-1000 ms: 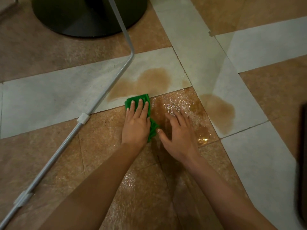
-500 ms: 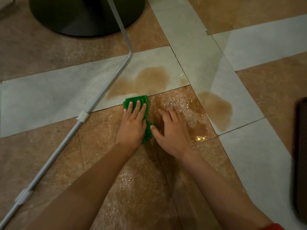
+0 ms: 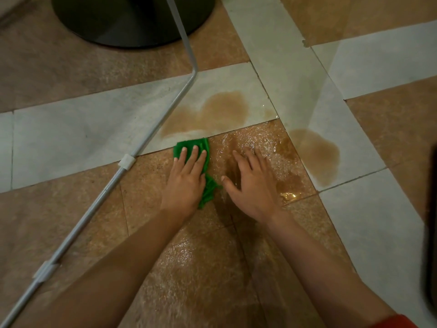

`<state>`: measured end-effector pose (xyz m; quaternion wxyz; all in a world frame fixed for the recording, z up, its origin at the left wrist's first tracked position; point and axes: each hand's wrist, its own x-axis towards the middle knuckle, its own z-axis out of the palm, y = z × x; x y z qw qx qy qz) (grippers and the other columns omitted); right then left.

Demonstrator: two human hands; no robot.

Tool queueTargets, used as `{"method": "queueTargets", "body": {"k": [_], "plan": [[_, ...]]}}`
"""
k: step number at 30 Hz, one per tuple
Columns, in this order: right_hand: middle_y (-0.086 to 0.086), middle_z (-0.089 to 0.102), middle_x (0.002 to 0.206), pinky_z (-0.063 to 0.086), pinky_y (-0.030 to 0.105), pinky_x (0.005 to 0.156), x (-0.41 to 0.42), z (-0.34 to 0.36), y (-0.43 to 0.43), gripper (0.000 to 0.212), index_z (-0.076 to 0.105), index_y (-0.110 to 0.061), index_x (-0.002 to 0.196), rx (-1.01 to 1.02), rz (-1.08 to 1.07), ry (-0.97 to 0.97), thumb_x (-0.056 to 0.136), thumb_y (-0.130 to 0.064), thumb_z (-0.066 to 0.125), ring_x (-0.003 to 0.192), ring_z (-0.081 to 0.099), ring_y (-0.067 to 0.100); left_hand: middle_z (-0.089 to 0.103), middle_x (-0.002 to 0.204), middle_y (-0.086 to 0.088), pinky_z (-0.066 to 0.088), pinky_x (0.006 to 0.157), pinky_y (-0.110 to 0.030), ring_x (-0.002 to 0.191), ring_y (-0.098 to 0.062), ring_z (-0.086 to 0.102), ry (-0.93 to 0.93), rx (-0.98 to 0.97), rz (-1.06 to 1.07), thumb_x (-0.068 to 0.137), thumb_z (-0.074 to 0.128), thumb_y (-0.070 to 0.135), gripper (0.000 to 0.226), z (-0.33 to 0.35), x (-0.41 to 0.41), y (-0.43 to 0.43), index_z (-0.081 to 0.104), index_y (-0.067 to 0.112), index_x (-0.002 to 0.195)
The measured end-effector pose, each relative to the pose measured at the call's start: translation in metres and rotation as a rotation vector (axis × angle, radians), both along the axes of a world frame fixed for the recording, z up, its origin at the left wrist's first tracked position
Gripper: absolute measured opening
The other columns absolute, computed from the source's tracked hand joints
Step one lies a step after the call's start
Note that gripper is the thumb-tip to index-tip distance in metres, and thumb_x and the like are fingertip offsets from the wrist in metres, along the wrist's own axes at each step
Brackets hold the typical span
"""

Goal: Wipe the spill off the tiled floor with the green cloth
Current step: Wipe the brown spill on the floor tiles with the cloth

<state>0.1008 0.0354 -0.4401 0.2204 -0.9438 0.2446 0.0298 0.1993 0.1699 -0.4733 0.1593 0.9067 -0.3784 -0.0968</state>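
Brown and pale tiles make up the tiled floor (image 3: 71,138), with a dark round base (image 3: 132,20) at the far edge and a bent grey metal rod (image 3: 151,136) running diagonally across the left side, two white clips on it. Over the last second little has shifted: the left hand (image 3: 184,183) has stayed pressed flat on the green cloth (image 3: 203,147), fingers (image 3: 194,150) straight and close together, pinning rather than gripping it. The cloth sits where it did, on the seam between the brown tile and the pale one beyond, at the near-left margin of the spill (image 3: 222,112). The right hand (image 3: 253,183) likewise remains spread open and empty, palm down on the wet, glistening brown tile just beside the cloth.

My reading is that the wiping stroke has barely progressed — the brown liquid looks as large as before, so most of the work is left.

Counted: one cloth, two bare hands, and one spill showing as two brown patches on pale tiles — a second patch (image 3: 316,155) lies to the right — joined by the wet sheen between them.
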Motion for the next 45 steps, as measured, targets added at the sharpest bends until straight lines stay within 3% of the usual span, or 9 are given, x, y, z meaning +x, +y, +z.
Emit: {"method": "queueTargets", "body": {"k": [3, 10, 16, 22, 28, 36, 42, 45], "plan": [[0.003, 0.011, 0.158, -0.005, 0.038, 0.117, -0.002, -0.001, -0.002, 0.066, 0.022, -0.021, 0.148, -0.002, -0.005, 0.003, 0.093, -0.053, 0.039, 0.146, -0.005, 0.02, 0.009, 0.155, -0.004, -0.007, 0.114, -0.034, 0.141, -0.019, -0.008, -0.033, 0.048, -0.122, 0.099, 0.034, 0.026, 0.053, -0.001, 0.008, 0.017, 0.011, 0.02, 0.146], [0.005, 0.015, 0.157, -0.006, 0.038, 0.115, -0.001, 0.0, 0.002, 0.066, 0.025, -0.02, 0.147, -0.016, 0.012, -0.009, 0.092, -0.052, 0.041, 0.146, -0.004, 0.021, 0.005, 0.156, -0.005, -0.008, 0.113, -0.034, 0.143, -0.025, -0.006, 0.013, 0.027, 0.129, 0.101, 0.029, 0.025, 0.052, 0.004, 0.007, -0.011, 0.009, 0.018, 0.148], [0.004, 0.012, 0.158, -0.008, 0.036, 0.114, 0.0, 0.005, -0.001, 0.066, 0.022, -0.02, 0.148, -0.022, 0.01, 0.001, 0.093, -0.052, 0.041, 0.146, -0.004, 0.021, 0.006, 0.156, -0.002, -0.008, 0.114, -0.033, 0.142, -0.02, -0.009, 0.002, 0.058, -0.097, 0.099, 0.031, 0.028, 0.053, 0.0, 0.006, 0.019, 0.007, 0.023, 0.146], [0.005, 0.01, 0.158, -0.005, 0.04, 0.117, -0.005, 0.006, 0.0, 0.067, 0.022, -0.019, 0.148, -0.021, 0.006, 0.037, 0.092, -0.052, 0.041, 0.146, -0.005, 0.022, 0.004, 0.156, -0.006, -0.008, 0.113, -0.035, 0.143, -0.027, -0.007, -0.008, 0.074, 0.097, 0.101, 0.027, 0.026, 0.052, 0.005, 0.005, -0.011, 0.007, 0.017, 0.148], [0.003, 0.01, 0.158, -0.006, 0.037, 0.116, -0.005, 0.01, 0.0, 0.066, 0.022, -0.02, 0.148, 0.001, -0.002, 0.014, 0.093, -0.051, 0.041, 0.146, -0.006, 0.02, 0.0, 0.155, 0.0, -0.01, 0.113, -0.033, 0.14, -0.018, -0.014, -0.003, 0.114, -0.133, 0.1, 0.027, 0.029, 0.054, 0.004, -0.003, 0.019, 0.0, 0.024, 0.146], [0.0, 0.004, 0.159, -0.007, 0.032, 0.111, -0.013, 0.01, -0.009, 0.068, 0.018, -0.023, 0.149, 0.012, -0.04, 0.064, 0.092, -0.053, 0.039, 0.146, -0.006, 0.018, 0.007, 0.156, -0.005, -0.004, 0.116, -0.039, 0.143, -0.026, -0.005, 0.034, 0.057, 0.113, 0.1, 0.028, 0.027, 0.052, 0.006, 0.012, 0.001, 0.01, 0.019, 0.148], [0.001, 0.016, 0.157, 0.001, 0.038, 0.116, -0.019, 0.009, -0.004, 0.06, 0.03, -0.025, 0.144, 0.01, 0.0, 0.065, 0.091, -0.051, 0.044, 0.146, 0.003, 0.02, 0.005, 0.155, 0.001, -0.005, 0.115, -0.035, 0.142, -0.019, -0.009, -0.016, 0.092, -0.165, 0.099, 0.029, 0.033, 0.054, 0.002, -0.012, 0.015, 0.005, 0.025, 0.146], [0.0, 0.019, 0.156, 0.005, 0.04, 0.119, -0.025, 0.005, -0.007, 0.06, 0.033, -0.025, 0.142, 0.004, -0.022, 0.072, 0.09, -0.051, 0.047, 0.145, 0.006, 0.02, 0.008, 0.155, 0.0, -0.002, 0.116, -0.036, 0.143, -0.021, -0.004, -0.038, 0.104, -0.136, 0.099, 0.029, 0.035, 0.053, 0.004, 0.003, 0.002, 0.01, 0.024, 0.147]]}}
